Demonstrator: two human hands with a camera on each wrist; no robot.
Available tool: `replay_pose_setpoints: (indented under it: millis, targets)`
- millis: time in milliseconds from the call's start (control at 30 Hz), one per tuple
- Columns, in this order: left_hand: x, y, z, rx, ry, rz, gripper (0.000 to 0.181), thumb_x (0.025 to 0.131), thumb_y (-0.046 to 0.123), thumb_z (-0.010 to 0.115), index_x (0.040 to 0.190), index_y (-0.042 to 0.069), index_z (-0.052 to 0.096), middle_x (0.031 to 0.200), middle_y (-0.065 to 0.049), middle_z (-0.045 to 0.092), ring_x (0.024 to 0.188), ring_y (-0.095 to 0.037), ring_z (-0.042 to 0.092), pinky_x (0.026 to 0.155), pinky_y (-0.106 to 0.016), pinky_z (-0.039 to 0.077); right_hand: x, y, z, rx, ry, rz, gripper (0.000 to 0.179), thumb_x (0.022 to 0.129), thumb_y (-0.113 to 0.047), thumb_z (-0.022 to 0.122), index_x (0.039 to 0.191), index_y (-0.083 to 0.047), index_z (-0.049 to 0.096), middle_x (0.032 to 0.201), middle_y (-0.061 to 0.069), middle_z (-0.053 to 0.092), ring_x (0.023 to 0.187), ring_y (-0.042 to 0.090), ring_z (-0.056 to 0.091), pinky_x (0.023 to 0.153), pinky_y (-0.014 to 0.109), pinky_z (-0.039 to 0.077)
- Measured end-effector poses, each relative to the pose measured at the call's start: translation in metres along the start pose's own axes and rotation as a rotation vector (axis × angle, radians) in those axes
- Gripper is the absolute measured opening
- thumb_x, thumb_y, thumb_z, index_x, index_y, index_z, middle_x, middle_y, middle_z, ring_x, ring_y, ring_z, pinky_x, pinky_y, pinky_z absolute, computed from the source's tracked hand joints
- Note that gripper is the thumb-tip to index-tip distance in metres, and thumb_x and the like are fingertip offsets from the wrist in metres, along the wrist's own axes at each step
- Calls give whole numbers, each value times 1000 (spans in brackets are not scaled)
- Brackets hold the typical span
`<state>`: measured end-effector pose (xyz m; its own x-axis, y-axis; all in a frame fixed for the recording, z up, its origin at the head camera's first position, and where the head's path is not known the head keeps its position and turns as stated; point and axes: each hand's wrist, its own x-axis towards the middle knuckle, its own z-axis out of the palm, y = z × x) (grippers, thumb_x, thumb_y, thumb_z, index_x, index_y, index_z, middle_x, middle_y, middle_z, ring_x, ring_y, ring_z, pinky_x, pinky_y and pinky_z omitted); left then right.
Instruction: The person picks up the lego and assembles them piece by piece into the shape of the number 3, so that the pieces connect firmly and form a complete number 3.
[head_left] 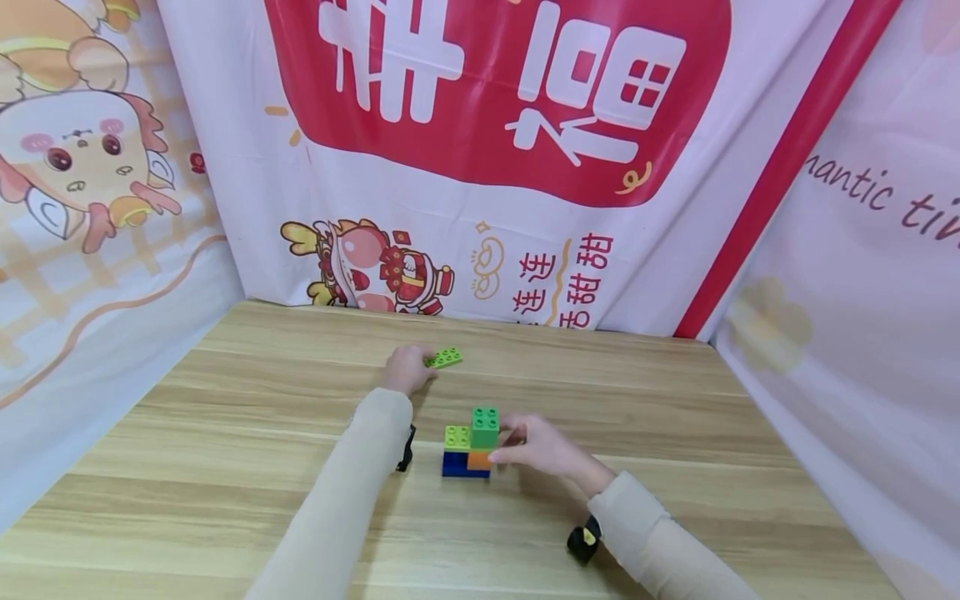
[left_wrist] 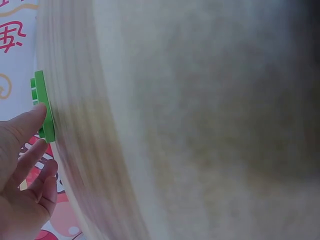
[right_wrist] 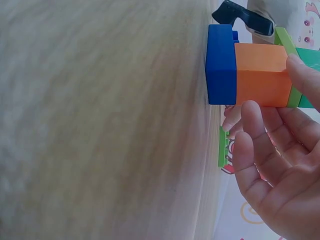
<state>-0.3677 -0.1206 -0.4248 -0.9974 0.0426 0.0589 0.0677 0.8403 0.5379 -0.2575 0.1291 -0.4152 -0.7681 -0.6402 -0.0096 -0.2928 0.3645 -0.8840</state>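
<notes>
My left hand (head_left: pixel 408 369) reaches to the far part of the table and pinches a flat light green studded building brick (head_left: pixel 447 357). In the left wrist view its thumb lies over the studs of that brick (left_wrist: pixel 44 107), with a fingertip at the lower end. Nearer stands a small stack: dark blue base (head_left: pixel 466 472), orange brick (head_left: pixel 478 460), light green plate (head_left: pixel 457 437) and green brick (head_left: pixel 485 427) on top. My right hand (head_left: pixel 542 446) holds the stack's right side, thumb against the orange brick (right_wrist: pixel 262 75); some fingers pass out of sight behind it.
Both hands work over a wood-grain table (head_left: pixel 247 467). Printed cloth (head_left: pixel 420 179) hangs behind its far edge and along both sides. Black straps show at the left wrist (head_left: pixel 406 450) and right wrist (head_left: pixel 584 540).
</notes>
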Motion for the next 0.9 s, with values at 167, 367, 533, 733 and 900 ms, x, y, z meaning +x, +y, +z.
replay_pose_setpoints:
  millis: [167, 367, 533, 733, 900]
  targets:
    - [2, 1, 1, 3, -10, -30, 28, 80, 12, 71, 107, 5, 66, 112, -13, 60, 102, -27, 52, 92, -42, 37, -1, 0, 1, 0, 3, 10, 36, 81, -16, 71, 112, -2, 61, 97, 11, 65, 77, 31, 63, 71, 33, 49]
    - [1, 2, 0, 11, -20, -37, 19, 79, 11, 72, 95, 4, 65, 99, -11, 61, 90, -24, 52, 85, -39, 40, -1, -3, 1, 19, 9, 25, 35, 82, -14, 70, 114, -3, 61, 99, 12, 65, 79, 32, 63, 71, 33, 49]
    - [-1, 2, -3, 17, -10, -27, 12, 78, 7, 72, 85, 4, 63, 90, -10, 60, 83, -24, 53, 79, -38, 42, -2, -5, 2, 24, 9, 37, 35, 82, -15, 70, 115, -4, 60, 100, 12, 65, 79, 32, 62, 72, 34, 48]
    - [2, 1, -7, -23, -28, -40, 12, 81, 6, 68, 92, 5, 63, 96, -10, 60, 88, -25, 52, 82, -39, 42, -2, -4, 1, -3, 9, 39, 38, 81, -19, 71, 115, -4, 60, 100, 9, 65, 79, 30, 63, 73, 33, 48]
    - [5, -3, -8, -54, -18, -24, 18, 82, 10, 68, 97, 5, 61, 101, -11, 59, 91, -26, 51, 85, -40, 40, -2, -5, 0, -4, 6, 32, 40, 81, -20, 71, 115, -3, 60, 98, 10, 65, 79, 31, 63, 73, 34, 48]
